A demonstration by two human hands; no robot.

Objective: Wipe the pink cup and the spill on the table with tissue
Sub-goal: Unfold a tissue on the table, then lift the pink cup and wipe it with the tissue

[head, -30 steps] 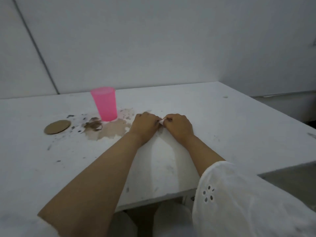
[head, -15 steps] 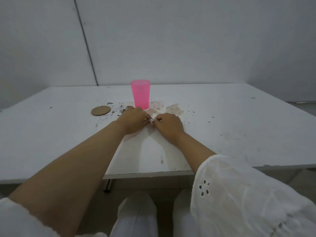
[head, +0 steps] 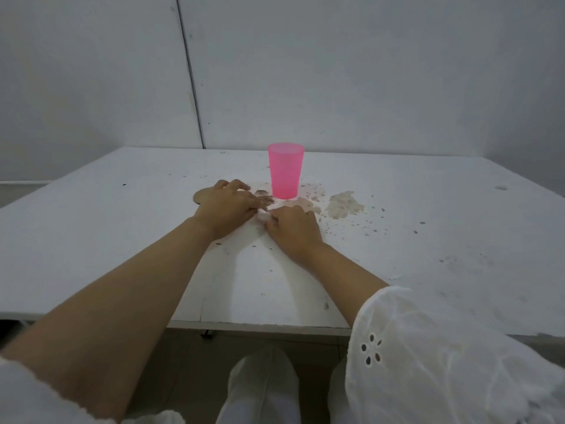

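Observation:
A translucent pink cup (head: 286,170) stands upright near the middle of the white table (head: 428,240). Brown spill patches (head: 344,205) and specks spread around its base and to its right. My left hand (head: 227,209) and my right hand (head: 293,229) rest on the table just in front of the cup, fingertips meeting. Between them they pinch a small piece of white tissue (head: 264,216), mostly hidden under the fingers.
A round brown cardboard coaster (head: 200,195) lies left of the cup, partly covered by my left hand. White walls stand close behind the table. The table's front edge is near my knees.
The camera view has swung so the cup now sits centred. Both hands stay together on the tissue in front of the cup, slightly closer to it.

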